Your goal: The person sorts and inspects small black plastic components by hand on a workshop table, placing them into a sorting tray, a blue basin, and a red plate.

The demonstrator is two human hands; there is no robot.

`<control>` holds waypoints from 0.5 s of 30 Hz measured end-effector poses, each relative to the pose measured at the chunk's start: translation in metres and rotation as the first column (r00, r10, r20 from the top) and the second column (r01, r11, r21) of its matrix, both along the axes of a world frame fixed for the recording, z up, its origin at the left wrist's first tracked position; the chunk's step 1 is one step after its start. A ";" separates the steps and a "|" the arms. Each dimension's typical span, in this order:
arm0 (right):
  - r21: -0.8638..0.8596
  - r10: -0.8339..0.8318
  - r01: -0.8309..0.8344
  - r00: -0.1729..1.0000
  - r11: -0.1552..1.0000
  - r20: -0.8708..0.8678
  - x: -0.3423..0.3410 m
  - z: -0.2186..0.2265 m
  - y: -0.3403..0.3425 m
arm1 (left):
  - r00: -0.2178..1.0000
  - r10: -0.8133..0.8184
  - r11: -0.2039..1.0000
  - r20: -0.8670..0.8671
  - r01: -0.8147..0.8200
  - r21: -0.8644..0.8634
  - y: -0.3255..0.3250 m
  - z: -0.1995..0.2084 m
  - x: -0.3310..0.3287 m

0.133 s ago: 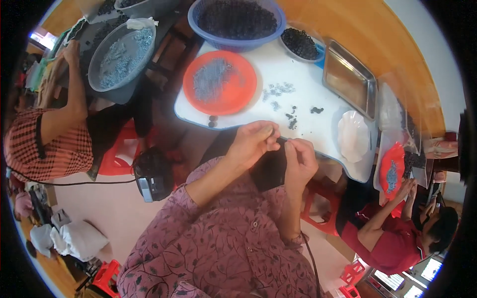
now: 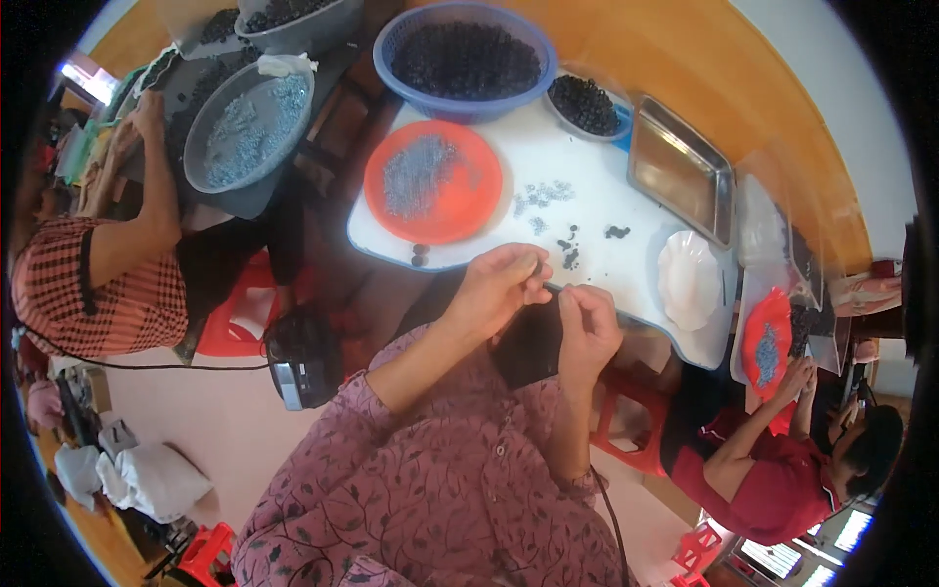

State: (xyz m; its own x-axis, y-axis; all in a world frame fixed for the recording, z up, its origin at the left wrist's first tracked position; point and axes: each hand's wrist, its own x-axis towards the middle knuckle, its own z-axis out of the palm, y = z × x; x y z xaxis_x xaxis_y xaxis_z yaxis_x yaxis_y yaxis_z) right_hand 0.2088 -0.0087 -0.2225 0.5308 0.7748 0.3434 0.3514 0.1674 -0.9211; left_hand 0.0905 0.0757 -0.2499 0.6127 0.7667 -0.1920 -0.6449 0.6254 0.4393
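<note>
Over the near edge of the white table (image 2: 626, 269), my left hand (image 2: 495, 291) is closed, its thumb and fingers pinched on something small and dark that I cannot make out. Close beside it, my right hand (image 2: 590, 331) also pinches with thumb and forefinger. A thin dark sliver shows between the two sets of fingertips; its kind is too small to tell. Beyond my hands lie small black pieces (image 2: 570, 256) and a scatter of small silvery pieces (image 2: 546, 194). An orange-red plate (image 2: 479, 210) at the left carries a heap of fine silvery pieces.
A blue basket (image 2: 465, 106) of black pieces stands at the back, near a bowl of black pieces (image 2: 585, 106). Further right are a metal tray (image 2: 680, 171) and a white scalloped dish (image 2: 688, 279). Co-workers sit at left (image 2: 103, 284) and right (image 2: 758, 489).
The view has tilted slightly, so the table and its things sit a little lower in the picture. Both hands keep the same pinched pose close together.
</note>
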 end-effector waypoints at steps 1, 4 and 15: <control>0.009 -0.001 0.001 1.000 1.000 0.001 0.000 0.003 -0.001 | 1.000 -0.006 1.000 -0.008 0.006 -0.011 0.000 0.002 0.001; 0.008 0.008 -0.007 0.998 1.000 -0.056 -0.001 0.011 0.000 | 0.992 0.005 0.996 -0.124 0.006 0.087 -0.001 0.007 0.006; 0.038 0.118 -0.114 0.987 0.993 -0.110 0.004 0.003 -0.005 | 0.963 -0.031 0.965 -0.268 0.099 0.242 -0.012 0.012 0.011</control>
